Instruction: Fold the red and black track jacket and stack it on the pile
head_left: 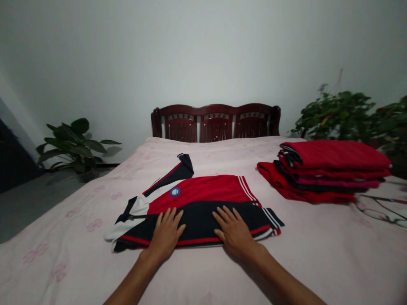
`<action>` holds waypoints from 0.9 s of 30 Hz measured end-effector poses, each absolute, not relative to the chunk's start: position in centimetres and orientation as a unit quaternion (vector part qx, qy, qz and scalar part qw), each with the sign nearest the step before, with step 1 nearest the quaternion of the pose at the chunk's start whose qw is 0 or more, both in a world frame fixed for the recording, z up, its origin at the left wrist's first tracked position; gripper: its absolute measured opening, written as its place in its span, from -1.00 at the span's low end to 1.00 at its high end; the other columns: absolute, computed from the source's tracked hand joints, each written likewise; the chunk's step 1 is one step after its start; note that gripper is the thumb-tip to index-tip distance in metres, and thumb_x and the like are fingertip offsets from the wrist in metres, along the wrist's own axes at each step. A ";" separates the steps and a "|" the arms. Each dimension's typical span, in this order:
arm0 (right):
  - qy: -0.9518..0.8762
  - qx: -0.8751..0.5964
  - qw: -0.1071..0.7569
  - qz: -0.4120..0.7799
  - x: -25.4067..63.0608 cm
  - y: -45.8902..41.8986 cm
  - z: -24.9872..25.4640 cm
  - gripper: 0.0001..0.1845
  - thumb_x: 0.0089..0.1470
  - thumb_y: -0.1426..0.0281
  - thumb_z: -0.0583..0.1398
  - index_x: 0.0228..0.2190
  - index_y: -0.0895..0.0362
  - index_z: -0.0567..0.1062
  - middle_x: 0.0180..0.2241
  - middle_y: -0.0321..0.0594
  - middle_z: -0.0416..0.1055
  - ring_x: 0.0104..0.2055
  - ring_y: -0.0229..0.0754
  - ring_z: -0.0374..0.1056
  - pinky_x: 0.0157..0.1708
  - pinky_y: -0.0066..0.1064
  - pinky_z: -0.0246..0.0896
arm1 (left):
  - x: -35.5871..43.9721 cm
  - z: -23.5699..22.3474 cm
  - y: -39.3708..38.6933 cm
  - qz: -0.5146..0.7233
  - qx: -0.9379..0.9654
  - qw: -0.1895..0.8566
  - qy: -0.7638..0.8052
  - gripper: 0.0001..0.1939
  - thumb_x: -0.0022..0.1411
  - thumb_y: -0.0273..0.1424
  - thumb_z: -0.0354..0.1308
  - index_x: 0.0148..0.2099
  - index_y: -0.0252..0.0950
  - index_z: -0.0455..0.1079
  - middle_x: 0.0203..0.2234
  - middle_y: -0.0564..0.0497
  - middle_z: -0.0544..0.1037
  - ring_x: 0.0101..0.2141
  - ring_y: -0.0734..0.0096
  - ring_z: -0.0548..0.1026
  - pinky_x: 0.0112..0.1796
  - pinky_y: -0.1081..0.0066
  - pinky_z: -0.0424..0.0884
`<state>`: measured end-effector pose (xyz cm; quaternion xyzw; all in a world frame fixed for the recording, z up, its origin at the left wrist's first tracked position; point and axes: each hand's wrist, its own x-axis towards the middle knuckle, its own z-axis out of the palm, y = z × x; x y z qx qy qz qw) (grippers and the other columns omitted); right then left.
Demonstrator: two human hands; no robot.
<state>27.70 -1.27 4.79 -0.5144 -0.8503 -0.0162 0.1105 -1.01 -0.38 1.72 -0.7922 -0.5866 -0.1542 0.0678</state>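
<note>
A red, navy and white zip jacket (206, 190) lies sideways on the bed, its collar to the left and striped hem to the right. One navy sleeve is laid across the near half of the body; the other stretches away toward the headboard. My left hand (167, 231) rests flat on the near sleeve toward the collar end, fingers spread. Further right, my right hand (233, 231) presses flat on the same sleeve near the cuff, its fingers also apart. A round blue badge (175, 192) shows on the red chest.
A pile of folded red and dark clothes (333, 169) stands at the right, with eyeglasses (378, 215) beside it. The bed (79, 262) has a pale pink flowered sheet and a dark wooden headboard (216, 123). Leafy plants (74, 146) flank the bed.
</note>
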 end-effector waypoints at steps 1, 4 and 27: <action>-0.842 -0.528 0.104 -0.027 28.4 -1.0 4.0 -0.37 0.26 0.09 0.03 0.27 0.05 0.26 0.32 -0.04 0.11 0.37 0.11 -0.02 0.29 0.14 -0.13 | -1.2 1.1 -0.3 -0.143 -0.788 0.083 -0.593 -0.45 0.38 -0.13 -0.03 0.35 -0.14 0.20 0.30 -0.17 0.27 0.30 -0.02 0.18 0.24 -0.07 0.09; -0.807 -0.574 0.099 -0.097 32.8 -0.3 2.8 -0.41 0.27 0.11 0.01 0.23 0.07 0.32 0.29 0.00 0.19 0.35 0.12 0.04 0.28 0.16 -0.15 | -3.1 0.2 -0.2 -0.124 -0.781 0.110 -0.603 -0.42 0.38 -0.11 -0.05 0.37 -0.13 0.16 0.30 -0.18 0.26 0.30 -0.02 0.18 0.25 -0.04 0.08; -0.676 -0.685 0.268 -0.033 40.1 0.2 1.3 -0.51 0.26 0.22 -0.02 0.14 0.06 0.42 0.15 -0.14 0.39 0.20 -0.05 0.26 0.21 -0.13 0.16 | -5.1 0.0 0.0 -0.134 -0.780 0.121 -0.600 -0.46 0.41 -0.15 -0.07 0.35 -0.20 0.20 0.26 -0.16 0.34 0.26 0.12 0.26 0.23 0.05 0.16</action>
